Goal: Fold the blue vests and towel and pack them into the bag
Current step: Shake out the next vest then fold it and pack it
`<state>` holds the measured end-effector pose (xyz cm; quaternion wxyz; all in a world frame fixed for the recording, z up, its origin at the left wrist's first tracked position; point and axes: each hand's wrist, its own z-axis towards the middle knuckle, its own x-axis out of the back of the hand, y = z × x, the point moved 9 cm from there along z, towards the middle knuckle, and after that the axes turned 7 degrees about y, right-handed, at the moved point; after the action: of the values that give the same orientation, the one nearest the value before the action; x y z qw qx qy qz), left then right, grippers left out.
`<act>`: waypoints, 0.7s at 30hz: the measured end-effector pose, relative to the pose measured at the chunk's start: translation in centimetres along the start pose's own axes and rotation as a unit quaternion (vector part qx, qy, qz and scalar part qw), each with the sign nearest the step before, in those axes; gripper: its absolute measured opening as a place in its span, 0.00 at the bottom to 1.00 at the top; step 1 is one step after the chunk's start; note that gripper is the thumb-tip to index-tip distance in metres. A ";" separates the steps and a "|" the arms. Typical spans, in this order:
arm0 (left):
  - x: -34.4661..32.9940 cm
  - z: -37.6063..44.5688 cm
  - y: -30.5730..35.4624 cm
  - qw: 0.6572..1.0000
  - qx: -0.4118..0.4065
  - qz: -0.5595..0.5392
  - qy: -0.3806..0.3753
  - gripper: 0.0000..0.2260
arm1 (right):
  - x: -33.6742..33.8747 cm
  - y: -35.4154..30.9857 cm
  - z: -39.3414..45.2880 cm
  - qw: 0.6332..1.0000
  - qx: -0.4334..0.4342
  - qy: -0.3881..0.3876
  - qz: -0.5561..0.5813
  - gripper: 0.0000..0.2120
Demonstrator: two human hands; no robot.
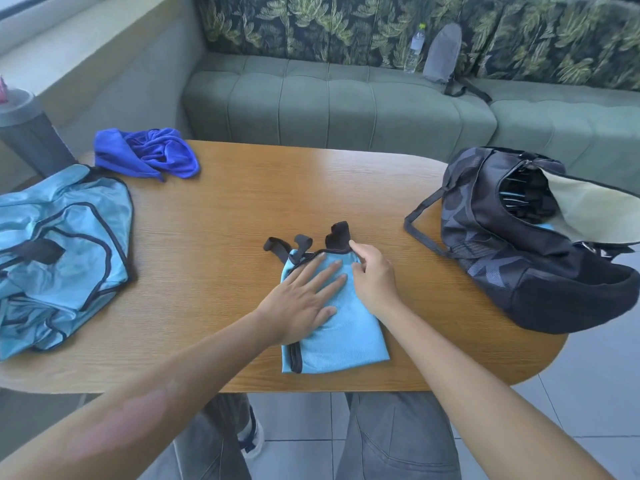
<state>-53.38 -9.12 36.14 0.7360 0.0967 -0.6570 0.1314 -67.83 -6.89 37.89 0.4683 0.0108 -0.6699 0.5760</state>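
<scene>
At six o'clock on the tabletop (pixel 346 188), your flat left hand (pixel 304 299) pins the folded vest (pixel 346 337) while your right hand (pixel 372 275) pinches its top edge to fold it.

Between the folded vest (pixel 341 327) under my hands and the open bag (pixel 540 244) on my right lay a band of bare table (pixel 398 202), wide enough for a hand to pass, though the bag's strap (pixel 420 233) looped out into it. To my left another bare stretch ran as far as the unfolded vest (pixel 59 258), and the crumpled towel (pixel 149 152) took up the far left corner. The table's far middle edge stood open toward the sofa (pixel 329 102).
</scene>
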 end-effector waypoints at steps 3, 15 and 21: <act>0.0 0.0 0.1 1.000 0.001 0.001 0.004 0.28 | -0.3 0.2 0.6 0.999 -0.022 -0.041 -0.007 0.23; 0.0 -2.5 0.7 0.998 0.045 -0.022 -0.027 0.28 | 3.7 -2.0 -5.4 0.970 0.203 -0.033 -0.132 0.19; 2.0 -5.7 0.7 0.998 -0.026 -0.062 0.012 0.27 | 3.8 -0.8 -12.7 0.871 0.366 -0.218 -0.246 0.42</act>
<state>-47.98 -6.53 37.46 0.7527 0.1161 -0.6443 0.0694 -61.67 4.79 39.61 0.3996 0.4713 -0.4717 0.6290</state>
